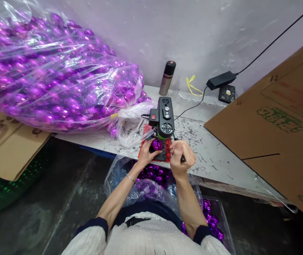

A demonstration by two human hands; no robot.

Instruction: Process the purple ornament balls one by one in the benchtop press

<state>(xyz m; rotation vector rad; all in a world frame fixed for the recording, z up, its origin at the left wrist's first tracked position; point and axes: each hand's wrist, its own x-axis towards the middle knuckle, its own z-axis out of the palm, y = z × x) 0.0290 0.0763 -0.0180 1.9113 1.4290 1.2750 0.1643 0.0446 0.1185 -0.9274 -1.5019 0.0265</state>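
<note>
A shiny purple ball [157, 144], like a Christmas bauble, sits beneath the head of a small black press machine [165, 117] with round vents and buttons. My left hand [147, 152] is closed around the ball's near left side, thumb and fingers on it. On the right, my right hand [182, 157] wraps in a fist round the black-ended lever handle [183, 159] of the machine. Under the machine lies a red mat [168, 150] with a dark base plate on it. An open plastic bag [155, 191] of purple balls hangs in front of me, below the table edge.
A huge clear bag of purple balls [61, 78] fills the left. Behind the machine stands a spray can [167, 78]; a power adapter [222, 80] lies farther right. Dark thread-like bits litter the white table [217, 156]. A large cardboard box [279, 124] juts in at right.
</note>
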